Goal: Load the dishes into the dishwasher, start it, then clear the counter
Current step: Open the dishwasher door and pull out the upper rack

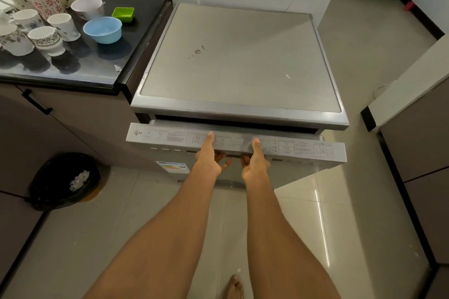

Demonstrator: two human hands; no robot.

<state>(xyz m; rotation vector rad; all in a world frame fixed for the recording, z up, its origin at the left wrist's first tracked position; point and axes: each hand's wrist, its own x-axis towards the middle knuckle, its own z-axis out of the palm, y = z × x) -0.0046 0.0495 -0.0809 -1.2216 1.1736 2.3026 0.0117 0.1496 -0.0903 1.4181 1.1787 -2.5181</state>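
Fingers of the left hand and right hand curl under the lip of the dishwasher door, thumbs on its top edge; the door stands just ajar. This looks like the opening step, ahead of loading: cups and a blue bowl sit on the counter to the left. The next move probably calls for an even pull down until the door lies flat.

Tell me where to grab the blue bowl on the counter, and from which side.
Pinch the blue bowl by its rim on the side facing the dishwasher, thumb inside, coming from above and the right. It stands upright, mouth up, and that side is free; cups crowd its left and the green dish sits just behind.
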